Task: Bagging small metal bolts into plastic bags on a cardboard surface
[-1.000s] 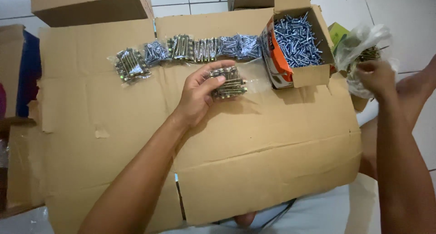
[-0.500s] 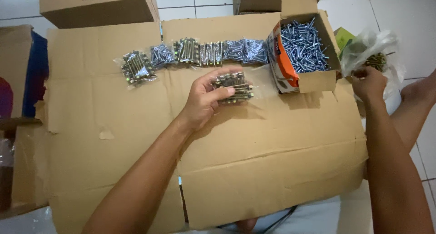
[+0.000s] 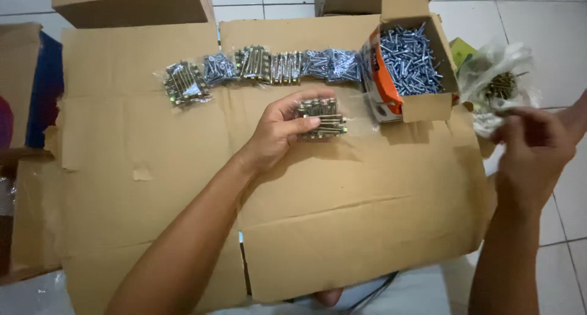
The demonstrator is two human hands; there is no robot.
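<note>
My left hand (image 3: 278, 134) is closed on a small clear packet (image 3: 322, 117) of brass-coloured bolts: thumb on the near side, fingers (image 3: 306, 100) curled over the far edge. The packet sits low over the cardboard sheet (image 3: 342, 217), right of centre; I cannot tell whether it touches the sheet or is held just above it.

My right hand (image 3: 531, 153) is out at the right edge, blurred, fingers loosely bent. Whether it pinches anything I cannot tell. It hovers just near of a crumpled plastic bag (image 3: 498, 76) with dark loose screws (image 3: 501, 85) in it, beside the sheet's right edge.

Farther out, a row of filled packets (image 3: 263, 67) lies along the far side of the sheet, side by side, running from left to just short of an open box (image 3: 422, 104) heaped with silvery screws (image 3: 406, 55). The box stands at the far right of the sheet, just right of the packet I hold. Two larger closed cartons (image 3: 131, 3) sit beyond the sheet on the tiled floor (image 3: 544, 15).

As I judge it, the step in hand is packing: one packet is in my grip and not yet in the row. The next move, I reckon, calls for a steady grip so the bolts stay bunched, and for a free spot close to the row, clear of the box.
</note>
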